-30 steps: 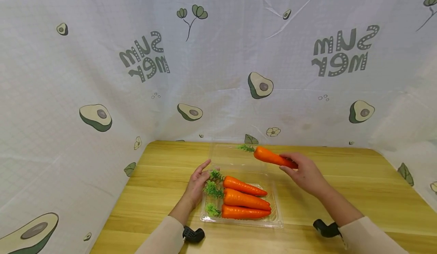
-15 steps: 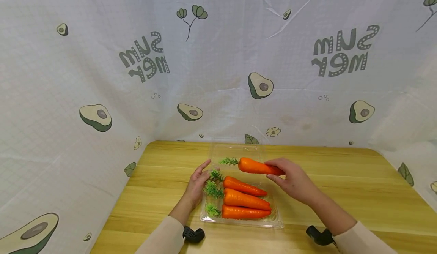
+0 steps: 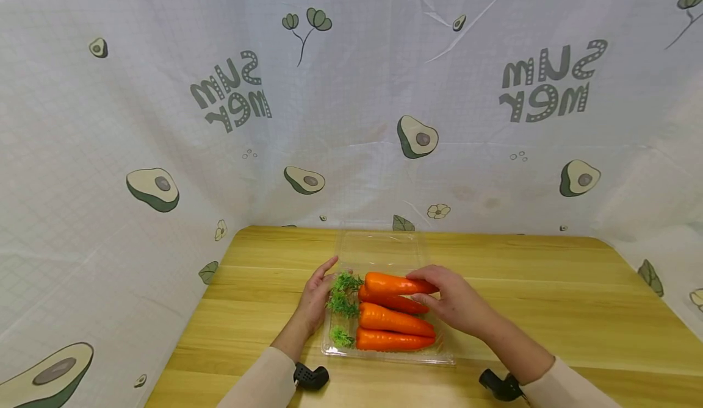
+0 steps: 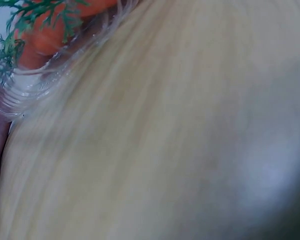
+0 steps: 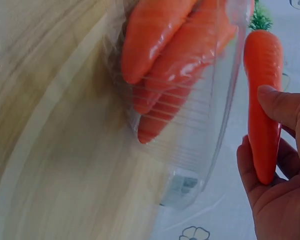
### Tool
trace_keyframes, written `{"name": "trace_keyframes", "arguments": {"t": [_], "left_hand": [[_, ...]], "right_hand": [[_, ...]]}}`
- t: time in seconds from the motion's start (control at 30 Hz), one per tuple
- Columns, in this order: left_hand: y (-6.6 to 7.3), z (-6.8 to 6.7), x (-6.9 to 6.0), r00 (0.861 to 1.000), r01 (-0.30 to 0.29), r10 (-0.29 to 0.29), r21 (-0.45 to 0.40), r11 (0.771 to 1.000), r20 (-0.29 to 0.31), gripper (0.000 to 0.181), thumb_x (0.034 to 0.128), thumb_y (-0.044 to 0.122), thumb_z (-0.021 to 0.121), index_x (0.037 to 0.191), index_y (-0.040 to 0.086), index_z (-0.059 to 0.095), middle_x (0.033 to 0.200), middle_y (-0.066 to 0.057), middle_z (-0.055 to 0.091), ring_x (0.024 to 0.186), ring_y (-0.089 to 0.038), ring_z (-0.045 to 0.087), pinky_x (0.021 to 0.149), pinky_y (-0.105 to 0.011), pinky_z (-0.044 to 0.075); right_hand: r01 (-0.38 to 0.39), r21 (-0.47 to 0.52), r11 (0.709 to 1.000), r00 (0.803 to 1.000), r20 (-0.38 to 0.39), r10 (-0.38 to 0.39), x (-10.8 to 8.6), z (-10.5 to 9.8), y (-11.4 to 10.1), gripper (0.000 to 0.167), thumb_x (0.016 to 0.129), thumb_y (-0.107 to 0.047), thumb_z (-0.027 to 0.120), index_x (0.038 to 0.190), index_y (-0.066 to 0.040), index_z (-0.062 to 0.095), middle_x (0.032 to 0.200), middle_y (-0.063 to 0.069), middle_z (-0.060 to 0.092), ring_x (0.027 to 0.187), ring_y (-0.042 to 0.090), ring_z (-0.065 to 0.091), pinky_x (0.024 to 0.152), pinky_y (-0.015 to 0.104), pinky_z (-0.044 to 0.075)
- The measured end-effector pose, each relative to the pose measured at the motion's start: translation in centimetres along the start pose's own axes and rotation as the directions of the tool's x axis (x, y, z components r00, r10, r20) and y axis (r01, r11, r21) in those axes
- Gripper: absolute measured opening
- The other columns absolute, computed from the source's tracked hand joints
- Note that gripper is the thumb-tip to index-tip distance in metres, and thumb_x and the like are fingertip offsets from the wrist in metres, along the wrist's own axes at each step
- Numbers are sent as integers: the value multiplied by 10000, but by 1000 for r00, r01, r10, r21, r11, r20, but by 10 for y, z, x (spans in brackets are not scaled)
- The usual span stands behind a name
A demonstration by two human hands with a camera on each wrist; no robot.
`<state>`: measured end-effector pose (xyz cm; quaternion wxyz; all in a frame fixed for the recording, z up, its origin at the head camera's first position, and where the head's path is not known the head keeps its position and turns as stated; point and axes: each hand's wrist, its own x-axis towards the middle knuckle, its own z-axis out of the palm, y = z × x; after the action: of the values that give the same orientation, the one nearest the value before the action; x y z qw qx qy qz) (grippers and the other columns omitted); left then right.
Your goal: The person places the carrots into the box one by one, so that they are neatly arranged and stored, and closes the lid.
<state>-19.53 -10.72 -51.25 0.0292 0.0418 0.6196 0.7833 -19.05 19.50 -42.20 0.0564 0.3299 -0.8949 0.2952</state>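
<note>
My right hand pinches the narrow end of an orange carrot with a leafy green top. This carrot is above the rear carrot in a clear plastic container; whether they touch is unclear. Three other carrots, including the front one, lie side by side inside, with their leafy ends to the left. In the right wrist view, thumb and fingers close round the held carrot. My left hand rests against the container's left side, one finger extended; its other fingertips are partly hidden.
The container's clear lid is folded back behind it on the wooden table. A white printed sheet hangs behind and along the sides. Black wrist devices, such as the left one, sit at both wrists.
My right hand has moved left and down, bringing the carrot from above the lid's right side to over the rear carrot. The left hand and container have stayed put.
</note>
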Motion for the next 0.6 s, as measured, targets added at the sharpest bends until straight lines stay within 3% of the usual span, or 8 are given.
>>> {"name": "trace_keyframes", "arguments": {"t": [0.23,0.5,0.6], "left_hand": [[-1,0,1,1000,21,-21,17,1000,-8,561,1056,151,481,1589,54,335,1137,64,724,972,-35,661,851,-219,543],[0,1,2,999,35,-35,-33,999,-7,561,1049,108,456,1593,58,327,1096,86,708,965,-33,679,853,-213,570],[0,1,1,1000,31,-31,-39,999,-4,572,1048,113,467,1594,42,311,1179,25,744,1010,-19,677,884,-208,562]], "right_hand": [[-38,5,999,997,61,37,1,7,-2,325,895,-140,777,1212,-152,709,1183,-14,721,1054,197,683,912,412,594],[-80,3,997,993,88,79,2,16,-2,312,908,-200,771,1210,-156,709,1169,-26,719,1048,172,680,917,396,595],[-93,-1,996,991,93,93,2,18,-2,296,911,-214,770,1195,-153,716,1151,-21,725,1033,172,685,910,401,597]]}}
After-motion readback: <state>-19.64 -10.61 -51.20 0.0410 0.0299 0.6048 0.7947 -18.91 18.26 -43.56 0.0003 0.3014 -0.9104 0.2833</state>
